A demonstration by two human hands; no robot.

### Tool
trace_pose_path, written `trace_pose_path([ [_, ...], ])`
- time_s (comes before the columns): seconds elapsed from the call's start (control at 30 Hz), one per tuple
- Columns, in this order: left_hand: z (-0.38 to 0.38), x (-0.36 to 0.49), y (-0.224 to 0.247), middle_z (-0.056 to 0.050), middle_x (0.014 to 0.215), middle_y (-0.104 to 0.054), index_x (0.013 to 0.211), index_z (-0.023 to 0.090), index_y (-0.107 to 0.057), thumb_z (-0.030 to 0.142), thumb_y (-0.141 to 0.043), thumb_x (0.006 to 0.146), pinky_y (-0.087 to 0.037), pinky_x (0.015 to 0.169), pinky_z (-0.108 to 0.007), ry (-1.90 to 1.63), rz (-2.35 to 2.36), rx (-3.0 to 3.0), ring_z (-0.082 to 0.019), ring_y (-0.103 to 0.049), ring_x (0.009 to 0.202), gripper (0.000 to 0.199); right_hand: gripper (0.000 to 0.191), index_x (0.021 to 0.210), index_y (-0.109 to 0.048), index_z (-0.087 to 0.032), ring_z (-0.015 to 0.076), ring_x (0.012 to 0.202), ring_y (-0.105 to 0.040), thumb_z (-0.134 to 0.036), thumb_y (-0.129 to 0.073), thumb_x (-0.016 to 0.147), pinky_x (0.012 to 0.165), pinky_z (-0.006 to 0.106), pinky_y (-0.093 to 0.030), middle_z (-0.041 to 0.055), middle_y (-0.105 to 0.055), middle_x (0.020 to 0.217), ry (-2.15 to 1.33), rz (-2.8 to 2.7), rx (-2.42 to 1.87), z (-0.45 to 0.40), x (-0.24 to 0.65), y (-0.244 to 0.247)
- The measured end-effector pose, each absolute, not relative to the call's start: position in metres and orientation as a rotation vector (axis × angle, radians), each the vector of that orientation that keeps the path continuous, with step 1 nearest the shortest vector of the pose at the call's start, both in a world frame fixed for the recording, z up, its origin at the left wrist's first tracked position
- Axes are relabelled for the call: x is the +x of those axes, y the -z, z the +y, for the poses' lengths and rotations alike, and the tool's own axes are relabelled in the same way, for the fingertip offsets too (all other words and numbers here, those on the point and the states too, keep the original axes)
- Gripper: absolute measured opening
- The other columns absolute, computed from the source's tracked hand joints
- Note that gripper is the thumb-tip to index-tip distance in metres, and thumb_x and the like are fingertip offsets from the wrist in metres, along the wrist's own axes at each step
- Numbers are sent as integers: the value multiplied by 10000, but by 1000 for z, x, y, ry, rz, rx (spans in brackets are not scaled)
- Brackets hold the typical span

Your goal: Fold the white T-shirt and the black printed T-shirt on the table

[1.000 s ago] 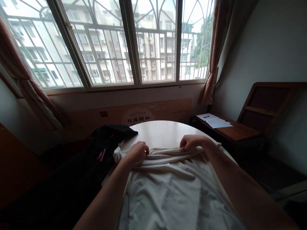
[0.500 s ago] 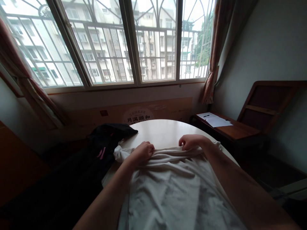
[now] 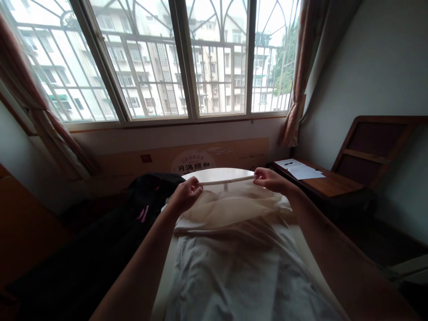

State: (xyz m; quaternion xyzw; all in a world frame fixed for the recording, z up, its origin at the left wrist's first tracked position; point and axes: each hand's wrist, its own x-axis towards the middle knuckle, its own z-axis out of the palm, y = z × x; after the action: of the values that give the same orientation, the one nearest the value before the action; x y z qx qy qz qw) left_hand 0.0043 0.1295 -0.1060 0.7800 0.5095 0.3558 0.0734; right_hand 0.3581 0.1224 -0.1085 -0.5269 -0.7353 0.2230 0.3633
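Observation:
A white garment (image 3: 230, 254) lies over a round white table (image 3: 217, 171), its lower part spread toward me and wrinkled. Its far edge is lifted and stretched between my two hands, and light shows through the raised thin cloth. My left hand (image 3: 187, 194) pinches that edge at the left, fingers closed. At the right, my right hand (image 3: 270, 179) is closed on the other end of the same edge. Beside my left forearm lies a black garment (image 3: 133, 218) with small pink marks.
At the right, papers (image 3: 301, 169) and a dark pen rest on a wooden chair seat (image 3: 337, 182). Behind the table, a printed cardboard box (image 3: 160, 156) stands below a barred window. Curtains (image 3: 290, 120) hang at both sides.
Both hands have risen and moved away from me, slightly farther apart. The garment's far edge, bunched on the table before, is now pulled up taut between them.

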Motion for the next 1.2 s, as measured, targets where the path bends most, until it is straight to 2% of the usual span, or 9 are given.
trace_pose_path([
  [0.13, 129, 9, 99, 21, 725, -605, 858, 210, -544, 313, -521, 801, -396, 590, -228, -1284, 1375, 2129, -142, -535, 633, 120, 207, 851, -541, -197, 92, 562, -433, -310, -654, 720, 501, 202, -301, -52, -498, 677, -976, -1728, -1103, 110, 357, 92],
  [0.27, 118, 19, 88, -15, 802, -659, 962, 199, -610, 326, -538, 864, -450, 669, -248, -1437, 1481, 2145, -167, -605, 714, 175, 268, 842, -552, -195, 84, 557, -445, -295, -731, 670, 484, 191, -307, -50, -523, 683, -1196, -1561, -952, 96, 355, 85],
  [0.4, 106, 29, 82, -83, 956, -690, 1016, 190, -681, 281, -587, 873, -469, 870, -329, -1341, 1826, 2360, -246, -639, 938, 195, 287, 823, -575, -188, 74, 531, -448, -275, -790, 652, 474, 187, -306, -52, -548, 669, -1421, -1611, -833, 77, 339, 90],
  [0.47, 102, 35, 83, -88, 958, -687, 1099, 184, -686, 260, -631, 837, -467, 884, -343, -1180, 1894, 2406, -255, -637, 938, 278, 255, 812, -595, -182, 81, 540, -477, -254, -790, 664, 483, 192, -329, -42, -572, 675, -1436, -1668, -812, 70, 322, 95],
  [0.6, 90, 49, 80, -13, 726, -646, 1172, 184, -662, 295, -571, 867, -477, 634, -280, -824, 1588, 2226, -186, -620, 652, 337, 203, 801, -612, -183, 105, 585, -538, -242, -773, 692, 514, 210, -388, -25, -609, 704, -1310, -1593, -844, 67, 287, 104],
  [0.73, 74, 59, 70, -46, 821, -686, 1255, 198, -589, 438, -512, 904, -426, 443, -219, -655, 1276, 1894, -185, -653, 633, 432, 297, 971, -629, -208, 160, 778, -662, -242, -762, 708, 685, 257, -499, 8, -694, 877, -1471, -1461, -718, 69, 268, 112],
  [0.83, 67, 62, 65, -84, 897, -716, 1114, 186, -628, 486, -582, 849, -473, 445, -215, -646, 1220, 1820, -227, -700, 764, 403, 464, 1128, -556, -243, 216, 946, -710, -173, -694, 691, 794, 298, -520, 45, -731, 1047, -1629, -1444, -615, 66, 264, 114],
  [0.97, 71, 62, 71, -49, 762, -680, 881, 163, -635, 257, -632, 732, -504, 439, -233, -690, 1289, 1811, -197, -667, 662, 176, 593, 1180, -432, -261, 240, 959, -727, -112, -602, 632, 813, 350, -536, 72, -737, 1118, -1726, -1392, -599, 66, 265, 118],
  [1.2, 79, 49, 71, 12, 618, -582, 695, 158, -608, 165, -585, 639, -481, 448, -195, -780, 1018, 1965, -112, -547, 546, 60, 352, 1058, -480, -236, 244, 872, -700, -217, -618, 734, 652, 368, -575, 83, -703, 1023, -1203, -1437, -996, 100, 278, 146],
])
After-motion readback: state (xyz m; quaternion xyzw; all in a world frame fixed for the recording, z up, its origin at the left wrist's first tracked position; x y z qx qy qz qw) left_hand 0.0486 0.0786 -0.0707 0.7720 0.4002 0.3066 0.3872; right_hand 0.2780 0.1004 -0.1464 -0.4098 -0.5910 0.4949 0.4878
